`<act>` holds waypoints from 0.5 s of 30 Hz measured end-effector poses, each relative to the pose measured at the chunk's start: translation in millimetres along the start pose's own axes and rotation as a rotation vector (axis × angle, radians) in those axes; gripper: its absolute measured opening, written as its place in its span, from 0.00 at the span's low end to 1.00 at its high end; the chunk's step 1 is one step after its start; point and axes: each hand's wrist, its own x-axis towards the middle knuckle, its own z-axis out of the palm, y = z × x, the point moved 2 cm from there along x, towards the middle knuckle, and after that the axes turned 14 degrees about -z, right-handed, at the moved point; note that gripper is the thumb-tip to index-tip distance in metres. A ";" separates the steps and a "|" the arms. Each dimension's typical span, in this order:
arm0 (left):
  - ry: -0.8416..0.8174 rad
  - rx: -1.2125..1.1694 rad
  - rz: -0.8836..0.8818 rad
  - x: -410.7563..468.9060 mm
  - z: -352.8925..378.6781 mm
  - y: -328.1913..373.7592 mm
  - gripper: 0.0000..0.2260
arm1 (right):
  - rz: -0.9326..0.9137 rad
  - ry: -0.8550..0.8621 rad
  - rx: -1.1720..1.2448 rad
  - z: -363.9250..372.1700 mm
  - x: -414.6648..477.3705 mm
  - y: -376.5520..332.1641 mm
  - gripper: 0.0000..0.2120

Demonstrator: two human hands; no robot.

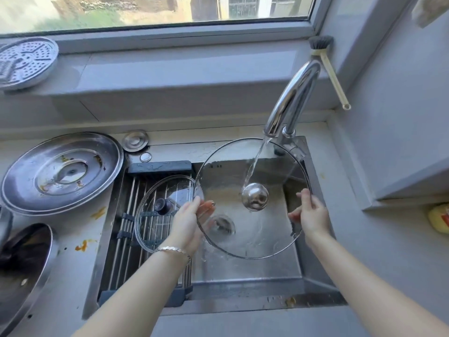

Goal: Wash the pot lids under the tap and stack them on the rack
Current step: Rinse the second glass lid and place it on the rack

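Note:
A large glass pot lid [230, 176] with a round steel knob [255, 197] is held tilted over the sink. My left hand [188, 222] grips its left rim and my right hand [311, 214] grips its right rim. Water from the chrome tap [291, 98] runs onto the lid beside the knob. A smaller glass lid [150, 220] with a black knob lies on the roll-up rack [126, 239] across the sink's left half. A dirty steel lid [63, 172] rests on the counter to the left.
The steel sink [245, 271] has its drain under the held lid. A dark steel pan or lid [21, 268] sits at the left edge. Food smears mark the counter. A perforated steamer plate [25, 62] leans on the windowsill; a dish brush [328, 66] hangs behind the tap.

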 end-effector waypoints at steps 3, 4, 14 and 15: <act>0.009 0.184 0.165 -22.3 0.6 21.5 0.08 | 0.216 -0.100 0.024 18.8 -17.6 13.4 0.16; 0.009 0.240 0.207 -29.4 1.9 26.4 0.07 | 0.295 -0.148 0.021 25.3 -23.4 16.8 0.17; 0.135 0.359 0.101 -55.1 35.5 20.9 0.06 | -0.172 -0.747 -0.302 33.1 -69.5 -67.2 0.26; 0.133 0.371 0.094 -53.5 38.4 15.3 0.09 | -0.208 -0.892 -0.317 31.7 -78.9 -80.9 0.30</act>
